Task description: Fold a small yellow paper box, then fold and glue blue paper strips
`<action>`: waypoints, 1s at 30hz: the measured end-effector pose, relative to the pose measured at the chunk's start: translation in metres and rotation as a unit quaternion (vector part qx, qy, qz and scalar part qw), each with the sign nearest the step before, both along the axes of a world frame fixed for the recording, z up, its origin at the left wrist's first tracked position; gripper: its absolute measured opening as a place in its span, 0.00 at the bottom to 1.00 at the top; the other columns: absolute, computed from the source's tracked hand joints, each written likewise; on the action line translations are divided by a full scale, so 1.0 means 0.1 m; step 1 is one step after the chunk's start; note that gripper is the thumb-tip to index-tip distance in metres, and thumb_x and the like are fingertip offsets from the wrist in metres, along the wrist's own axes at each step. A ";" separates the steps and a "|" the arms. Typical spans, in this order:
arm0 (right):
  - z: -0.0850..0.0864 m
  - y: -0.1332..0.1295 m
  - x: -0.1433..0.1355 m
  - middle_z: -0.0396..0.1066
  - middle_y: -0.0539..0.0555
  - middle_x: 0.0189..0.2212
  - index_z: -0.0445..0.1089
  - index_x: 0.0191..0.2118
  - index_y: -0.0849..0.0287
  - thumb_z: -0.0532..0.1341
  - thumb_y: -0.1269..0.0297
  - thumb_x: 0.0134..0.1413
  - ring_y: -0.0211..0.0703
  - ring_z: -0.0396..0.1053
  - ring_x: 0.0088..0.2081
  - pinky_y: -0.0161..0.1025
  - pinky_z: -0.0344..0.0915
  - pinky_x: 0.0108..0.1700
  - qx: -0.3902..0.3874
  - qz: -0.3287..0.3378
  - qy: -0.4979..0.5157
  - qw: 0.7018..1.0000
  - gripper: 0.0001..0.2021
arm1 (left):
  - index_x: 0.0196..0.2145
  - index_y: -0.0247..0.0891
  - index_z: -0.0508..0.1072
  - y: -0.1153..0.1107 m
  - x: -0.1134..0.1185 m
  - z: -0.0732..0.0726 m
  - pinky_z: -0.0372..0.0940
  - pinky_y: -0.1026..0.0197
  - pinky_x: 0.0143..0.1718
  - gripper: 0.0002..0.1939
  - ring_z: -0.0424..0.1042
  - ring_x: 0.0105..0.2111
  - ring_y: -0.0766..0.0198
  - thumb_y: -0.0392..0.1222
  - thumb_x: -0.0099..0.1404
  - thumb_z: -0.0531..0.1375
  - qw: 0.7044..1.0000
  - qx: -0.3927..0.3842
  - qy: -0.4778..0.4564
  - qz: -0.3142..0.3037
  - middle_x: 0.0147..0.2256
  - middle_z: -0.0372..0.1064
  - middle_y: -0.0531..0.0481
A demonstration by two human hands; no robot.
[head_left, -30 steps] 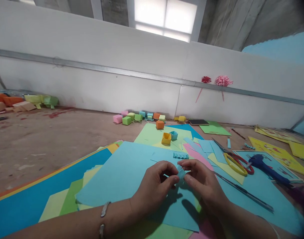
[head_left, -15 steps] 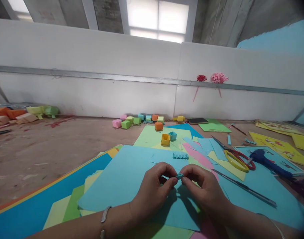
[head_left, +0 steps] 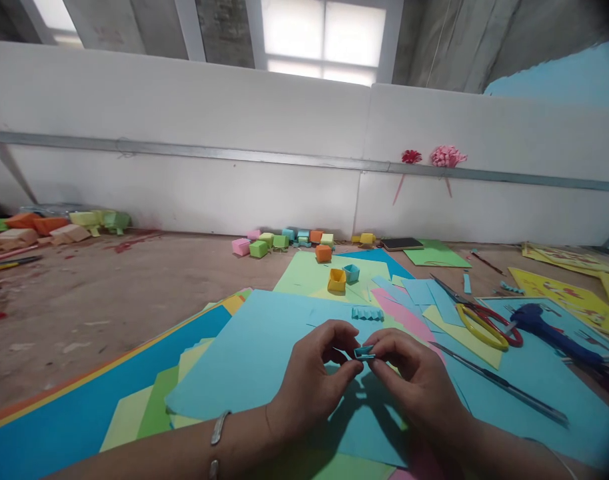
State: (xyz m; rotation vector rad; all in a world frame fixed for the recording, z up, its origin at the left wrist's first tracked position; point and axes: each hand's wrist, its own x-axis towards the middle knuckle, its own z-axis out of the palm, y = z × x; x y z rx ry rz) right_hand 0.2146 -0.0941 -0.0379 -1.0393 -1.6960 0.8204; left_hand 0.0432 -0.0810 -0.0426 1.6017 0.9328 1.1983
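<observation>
Between my hands, a small folded blue paper strip [head_left: 364, 354] shows open, box-like folds. My right hand [head_left: 409, 373] pinches its right end between thumb and fingers. At the left end, my left hand [head_left: 317, 377] curls round the strip, thumb at its lower edge and index finger slightly raised. Both hands are above a large light blue sheet [head_left: 244, 353]. Just beyond them lies a zigzag-folded blue paper strip [head_left: 367, 313]. Farther back are a small yellow paper box [head_left: 336, 281] and a blue paper box [head_left: 351, 273], both open at the top.
To the right lie yellow-handled and red-handled scissors [head_left: 484, 327], a slim metal craft knife [head_left: 504, 383] and a dark blue glue gun [head_left: 549, 333]. Several coloured paper blocks [head_left: 258, 249] stand near the white wall panel [head_left: 184, 193]. More paper pieces [head_left: 44, 227] are heaped at far left.
The folded strip has turned and its folds now show more openly. My left index finger has lifted off a little, while my right hand keeps its pinch. The view has shifted slightly left.
</observation>
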 end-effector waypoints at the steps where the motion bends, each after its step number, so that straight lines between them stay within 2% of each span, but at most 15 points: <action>1: 0.00 0.00 0.00 0.72 0.54 0.35 0.69 0.29 0.57 0.61 0.69 0.53 0.44 0.71 0.40 0.38 0.69 0.40 0.002 0.001 -0.003 1.000 0.04 | 0.37 0.37 0.69 0.00 0.00 -0.01 0.69 0.59 0.36 0.11 0.71 0.33 0.63 0.32 0.54 0.60 1.000 0.006 0.004 0.001 0.35 0.69 0.49; 15: -0.05 0.02 0.01 0.70 0.51 0.33 0.65 0.31 0.56 0.58 0.72 0.51 0.42 0.69 0.36 0.39 0.68 0.37 -0.001 -0.001 -0.019 1.000 0.04 | 0.37 0.38 0.70 0.01 -0.02 -0.05 0.70 0.60 0.35 0.11 0.72 0.33 0.63 0.30 0.54 0.59 0.998 0.031 0.055 0.015 0.35 0.71 0.49; 23: -0.03 -0.01 0.00 0.69 0.53 0.35 0.66 0.35 0.57 0.56 0.79 0.41 0.41 0.67 0.34 0.37 0.68 0.35 0.062 0.014 -0.044 0.997 0.13 | 0.37 0.39 0.72 0.03 -0.03 -0.04 0.71 0.59 0.34 0.10 0.74 0.33 0.59 0.35 0.55 0.59 0.997 0.021 0.076 0.018 0.35 0.72 0.48; 26: -0.02 -0.02 -0.01 0.69 0.54 0.36 0.66 0.36 0.58 0.57 0.80 0.40 0.41 0.67 0.35 0.37 0.68 0.35 0.069 0.015 -0.049 0.996 0.14 | 0.35 0.39 0.72 0.05 -0.03 -0.04 0.70 0.60 0.33 0.07 0.73 0.33 0.60 0.36 0.56 0.59 0.996 0.031 0.084 0.002 0.34 0.72 0.49; 30: -0.01 -0.02 -0.01 0.69 0.51 0.30 0.65 0.31 0.58 0.57 0.78 0.42 0.39 0.67 0.31 0.36 0.65 0.33 0.035 -0.010 -0.052 0.998 0.09 | 0.26 0.40 0.70 0.04 -0.03 -0.03 0.69 0.62 0.32 0.03 0.72 0.32 0.61 0.34 0.56 0.58 0.994 0.055 0.094 -0.017 0.30 0.70 0.50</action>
